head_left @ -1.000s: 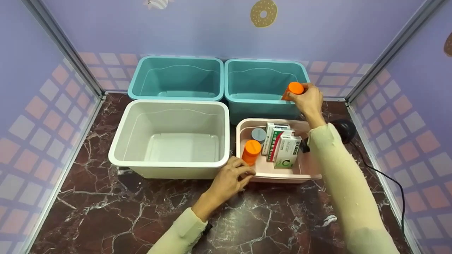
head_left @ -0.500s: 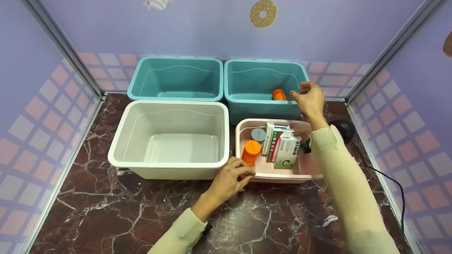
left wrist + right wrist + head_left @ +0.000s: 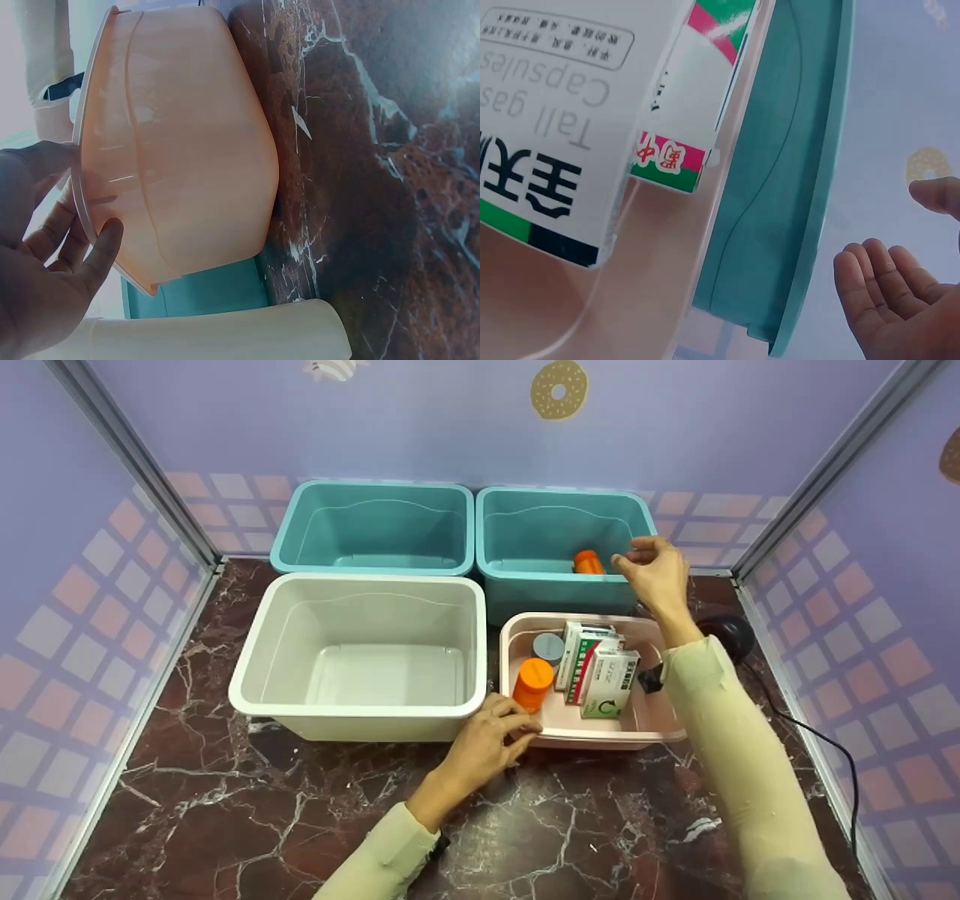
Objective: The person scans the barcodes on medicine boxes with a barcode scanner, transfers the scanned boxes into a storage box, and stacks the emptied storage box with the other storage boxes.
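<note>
Right teal bin (image 3: pixel 555 577): through the head camera, I see one orange bottle (image 3: pixel 587 562) inside, tilted or lying down, its lower end hidden by the near wall; I count this one as done.
Right hand (image 3: pixel 658 574): over the bin's near right corner, just beside that bottle; thumb and fingers stand apart, holding nothing. I cannot tell whether it touches the rim.
Pink bin (image 3: pixel 585 733): in front of the right teal bin, with what I judge is left: a second orange bottle (image 3: pixel 533 690) near the left wall, a grey-capped bottle (image 3: pixel 549 646) behind it, and at least three medicine boxes (image 3: pixel 609 686) upright side by side.
Left hand (image 3: pixel 486 741): lightly pinching the pink bin's rim at its near left corner, thumb outside.
Progress: early, by my reading; most items sit in the pink bin.
</note>
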Available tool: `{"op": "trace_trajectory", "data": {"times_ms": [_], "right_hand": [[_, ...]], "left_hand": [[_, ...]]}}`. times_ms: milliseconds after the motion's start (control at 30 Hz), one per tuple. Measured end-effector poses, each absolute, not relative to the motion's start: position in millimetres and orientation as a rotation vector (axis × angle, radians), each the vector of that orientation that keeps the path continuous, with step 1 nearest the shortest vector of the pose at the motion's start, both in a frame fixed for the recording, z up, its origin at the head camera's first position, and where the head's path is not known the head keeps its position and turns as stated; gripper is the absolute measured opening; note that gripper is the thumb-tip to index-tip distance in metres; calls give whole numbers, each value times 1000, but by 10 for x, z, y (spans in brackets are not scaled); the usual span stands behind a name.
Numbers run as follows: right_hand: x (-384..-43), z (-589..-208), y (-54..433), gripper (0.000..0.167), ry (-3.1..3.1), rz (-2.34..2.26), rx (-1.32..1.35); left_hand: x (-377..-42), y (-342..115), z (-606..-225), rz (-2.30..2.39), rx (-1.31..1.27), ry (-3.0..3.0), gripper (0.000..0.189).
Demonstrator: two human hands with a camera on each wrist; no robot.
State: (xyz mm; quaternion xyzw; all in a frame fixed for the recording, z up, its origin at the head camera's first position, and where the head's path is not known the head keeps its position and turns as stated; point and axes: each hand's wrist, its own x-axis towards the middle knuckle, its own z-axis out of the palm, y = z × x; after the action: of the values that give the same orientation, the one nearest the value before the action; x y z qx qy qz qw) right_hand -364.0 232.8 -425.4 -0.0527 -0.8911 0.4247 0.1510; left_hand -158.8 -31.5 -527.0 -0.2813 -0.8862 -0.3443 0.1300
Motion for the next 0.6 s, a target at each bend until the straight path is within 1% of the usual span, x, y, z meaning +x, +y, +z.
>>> {"op": "trace_trajectory", "data": {"times_ms": [600], "right_hand": [[-3462,-4234,2327,48,-2531,1280,-67]], "left_hand": [[-1587,-316,-5263,-1007,-821,-2560,11]]}}
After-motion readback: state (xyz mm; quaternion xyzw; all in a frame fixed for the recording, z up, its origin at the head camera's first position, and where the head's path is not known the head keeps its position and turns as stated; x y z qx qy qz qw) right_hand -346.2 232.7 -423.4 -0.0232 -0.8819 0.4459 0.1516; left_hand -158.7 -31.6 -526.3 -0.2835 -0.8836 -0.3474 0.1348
